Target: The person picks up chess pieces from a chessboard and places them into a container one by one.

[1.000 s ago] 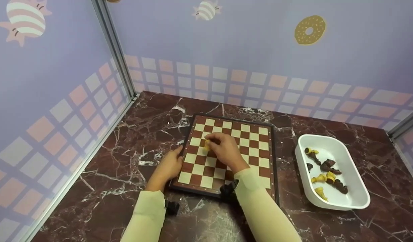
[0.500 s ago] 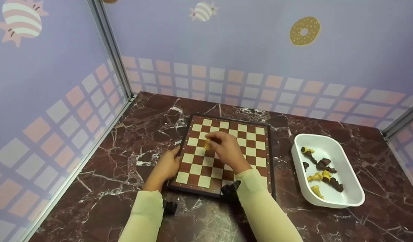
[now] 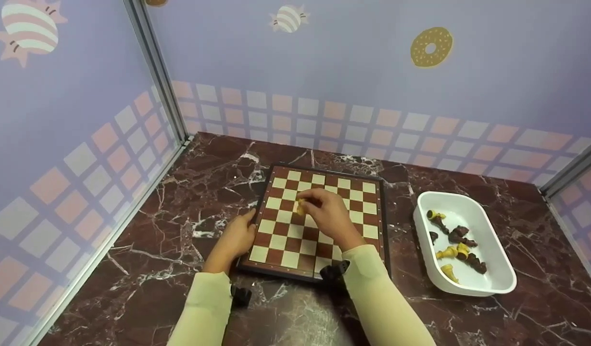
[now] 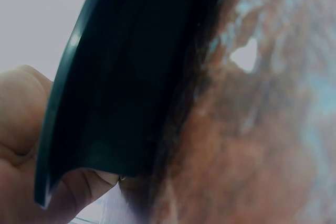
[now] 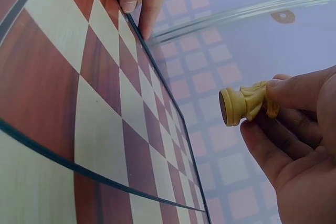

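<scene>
My right hand pinches a yellow chess knight between thumb and fingers. In the right wrist view the knight's dark base points toward the board, with a gap between them. On the table lies a chequered chessboard with a black rim. My left hand holds the board's left edge, thumb at the top rim and a finger along the side in the right wrist view. The left wrist view has the board's dark side close up, covering part of the left hand.
Right of the board stands a white tray with several yellow pieces and several dark pieces lying in it. The marbled table meets patterned walls at the back and left.
The right hand with the knight has shifted slightly to the right over the board. The left hand stays at the left edge. The whole head view has drifted a little left.
</scene>
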Demonstrator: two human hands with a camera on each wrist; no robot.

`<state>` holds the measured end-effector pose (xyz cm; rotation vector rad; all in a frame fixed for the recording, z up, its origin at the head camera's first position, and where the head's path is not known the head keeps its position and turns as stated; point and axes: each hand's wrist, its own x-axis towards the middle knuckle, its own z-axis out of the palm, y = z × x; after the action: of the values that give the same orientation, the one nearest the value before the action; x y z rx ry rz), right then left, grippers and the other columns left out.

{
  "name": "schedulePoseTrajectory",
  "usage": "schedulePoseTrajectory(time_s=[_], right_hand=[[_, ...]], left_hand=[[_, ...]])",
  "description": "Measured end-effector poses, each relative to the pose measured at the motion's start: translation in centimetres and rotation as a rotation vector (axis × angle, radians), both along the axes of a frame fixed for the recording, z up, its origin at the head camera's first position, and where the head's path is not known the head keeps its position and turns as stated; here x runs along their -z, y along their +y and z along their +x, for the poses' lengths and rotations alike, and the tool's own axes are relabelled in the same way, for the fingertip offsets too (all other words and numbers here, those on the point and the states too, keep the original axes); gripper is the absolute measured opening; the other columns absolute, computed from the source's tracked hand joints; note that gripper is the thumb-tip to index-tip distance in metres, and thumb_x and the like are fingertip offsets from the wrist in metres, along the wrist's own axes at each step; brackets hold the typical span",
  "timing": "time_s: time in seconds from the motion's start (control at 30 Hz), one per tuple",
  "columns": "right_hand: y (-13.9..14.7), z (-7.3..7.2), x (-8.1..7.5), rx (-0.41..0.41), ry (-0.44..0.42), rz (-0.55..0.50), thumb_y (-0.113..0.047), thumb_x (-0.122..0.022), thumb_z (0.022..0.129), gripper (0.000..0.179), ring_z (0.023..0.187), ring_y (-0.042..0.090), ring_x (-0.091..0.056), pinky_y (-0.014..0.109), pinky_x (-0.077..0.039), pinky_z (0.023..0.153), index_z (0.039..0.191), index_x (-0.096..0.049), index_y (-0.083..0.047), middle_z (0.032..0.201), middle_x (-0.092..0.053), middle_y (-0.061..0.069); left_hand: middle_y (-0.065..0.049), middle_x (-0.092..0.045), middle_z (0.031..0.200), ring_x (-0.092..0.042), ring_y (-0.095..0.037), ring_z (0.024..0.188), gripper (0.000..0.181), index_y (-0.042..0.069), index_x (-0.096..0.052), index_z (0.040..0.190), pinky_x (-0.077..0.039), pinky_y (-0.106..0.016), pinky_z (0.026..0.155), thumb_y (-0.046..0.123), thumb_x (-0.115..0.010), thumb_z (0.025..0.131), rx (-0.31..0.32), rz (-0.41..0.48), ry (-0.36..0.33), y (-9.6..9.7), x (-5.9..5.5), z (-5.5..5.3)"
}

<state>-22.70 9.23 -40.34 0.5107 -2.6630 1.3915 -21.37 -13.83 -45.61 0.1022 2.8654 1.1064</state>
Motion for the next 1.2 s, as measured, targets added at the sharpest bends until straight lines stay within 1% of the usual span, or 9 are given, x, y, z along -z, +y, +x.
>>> schedulePoseTrajectory(time_s=[0.13,0.33,0.43,0.53,0.67,0.8,0.93,1.03,1.2], right_hand=[[0.3,0.2,-0.2,0.004,-0.001,-0.016,-0.021,-0.059,0.088,0.021,0.081,0.003,-0.062,0.023,-0.053,0.071,0.108,-0.065,-0.019,0.096,-0.065,-0.010],[0.8,0.4,-0.4,0.035,0.005,-0.022,-0.022,-0.060,0.088,0.019,0.083,0.003,-0.061,0.025,-0.053,0.070,0.103,-0.065,-0.031,0.095,-0.065,-0.012],[1.1,0.5,-0.5,0.043,0.018,-0.019,-0.022,-0.060,0.087,0.019,0.083,0.003,-0.061,0.025,-0.052,0.071,0.102,-0.065,-0.033,0.095,-0.065,-0.012],[1.5,0.7,-0.5,0.048,0.038,-0.022,-0.022,-0.060,0.087,0.018,0.083,0.003,-0.061,0.025,-0.052,0.072,0.102,-0.066,-0.032,0.094,-0.065,-0.012],[1.9,0.9,-0.6,0.063,0.072,-0.002,-0.020,-0.061,0.087,0.018,0.083,0.004,-0.060,0.026,-0.051,0.071,0.103,-0.067,-0.027,0.095,-0.065,-0.010],[2.3,1.0,-0.7,0.084,0.092,0.019,-0.019,-0.062,0.086,0.019,0.082,0.005,-0.060,0.026,-0.052,0.071,0.104,-0.067,-0.024,0.096,-0.065,-0.008],[2.8,1.3,-0.6,0.097,0.068,-0.016,-0.017,-0.061,0.086,0.019,0.083,0.005,-0.061,0.025,-0.052,0.072,0.103,-0.067,-0.025,0.096,-0.065,-0.007],[3.2,1.4,-0.4,0.105,0.045,-0.040,-0.017,-0.061,0.087,0.019,0.083,0.006,-0.061,0.026,-0.052,0.072,0.104,-0.067,-0.024,0.096,-0.065,-0.007],[3.8,1.5,-0.2,0.118,0.041,-0.066,-0.017,-0.061,0.087,0.020,0.082,0.007,-0.061,0.027,-0.052,0.071,0.106,-0.067,-0.020,0.095,-0.065,-0.006]], left_hand=[[-0.027,-0.046,0.132,-0.042,-0.037,0.124,0.048,0.006,-0.035,0.140,-0.034,-0.048,0.104,0.011,-0.044,0.093,-0.006,0.011,-0.010,0.0,0.0,0.0],[-0.025,-0.046,0.133,-0.042,-0.036,0.125,0.048,0.006,-0.035,0.140,-0.034,-0.047,0.105,0.012,-0.045,0.093,-0.006,0.014,-0.007,0.1,0.0,-0.1],[-0.026,-0.045,0.132,-0.042,-0.036,0.125,0.049,0.006,-0.034,0.140,-0.035,-0.047,0.104,0.012,-0.044,0.093,-0.002,0.016,-0.014,0.0,0.0,0.0],[-0.025,-0.043,0.134,-0.040,-0.036,0.126,0.049,0.007,-0.033,0.141,-0.034,-0.048,0.104,0.011,-0.044,0.094,0.005,0.015,-0.026,0.0,0.1,-0.1],[-0.023,-0.040,0.139,-0.036,-0.036,0.129,0.049,0.009,-0.030,0.142,-0.032,-0.050,0.105,0.013,-0.042,0.095,0.009,0.016,-0.054,-0.1,0.0,-0.1],[-0.023,-0.041,0.138,-0.037,-0.037,0.129,0.049,0.009,-0.031,0.142,-0.032,-0.050,0.105,0.013,-0.042,0.095,0.008,0.002,-0.041,-0.2,0.0,0.0],[-0.024,-0.043,0.136,-0.039,-0.036,0.127,0.048,0.007,-0.033,0.141,-0.033,-0.049,0.105,0.012,-0.043,0.094,0.006,0.004,-0.017,-0.2,0.0,0.0],[-0.023,-0.043,0.137,-0.038,-0.036,0.128,0.048,0.006,-0.033,0.141,-0.032,-0.049,0.105,0.012,-0.043,0.094,0.009,0.008,-0.018,-0.1,0.0,0.0],[-0.023,-0.042,0.137,-0.038,-0.036,0.128,0.049,0.007,-0.032,0.141,-0.032,-0.049,0.105,0.012,-0.043,0.094,0.013,0.008,-0.020,-0.1,-0.1,0.1]])
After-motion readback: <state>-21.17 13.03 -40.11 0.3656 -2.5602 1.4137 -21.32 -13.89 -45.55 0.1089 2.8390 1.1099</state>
